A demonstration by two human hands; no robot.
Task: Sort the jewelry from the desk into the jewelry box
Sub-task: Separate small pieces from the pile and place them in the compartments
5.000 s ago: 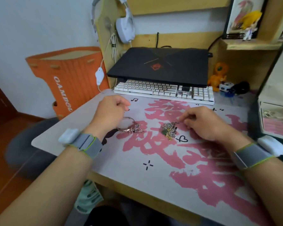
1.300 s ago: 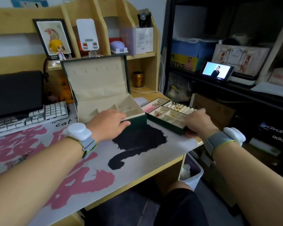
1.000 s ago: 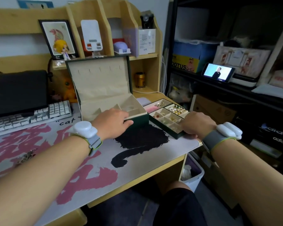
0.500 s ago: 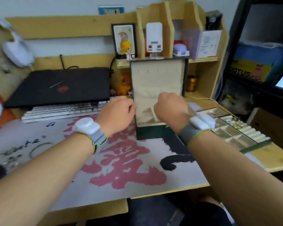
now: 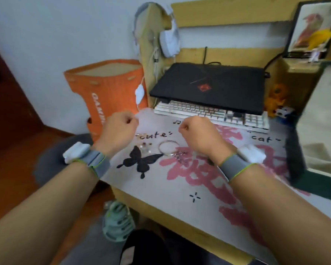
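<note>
Fingers (image 5: 131, 119) curled above pink-printed desk mat (image 5: 199, 188)

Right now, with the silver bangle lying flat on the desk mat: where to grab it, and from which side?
Pinch the bangle at its bare far-left arc, coming from above. It lies flat, so the thin rim is the only grip, and the charm cluster crowds its near-right edge. The right hand hovers closest; a fingertip may need to tip the rim up first.

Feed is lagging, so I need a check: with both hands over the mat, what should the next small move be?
Probably lower the right hand onto the silver ring-shaped bangle lying just under it on the printed desk mat. Neither that hand nor the left hand visibly holds anything.
</note>
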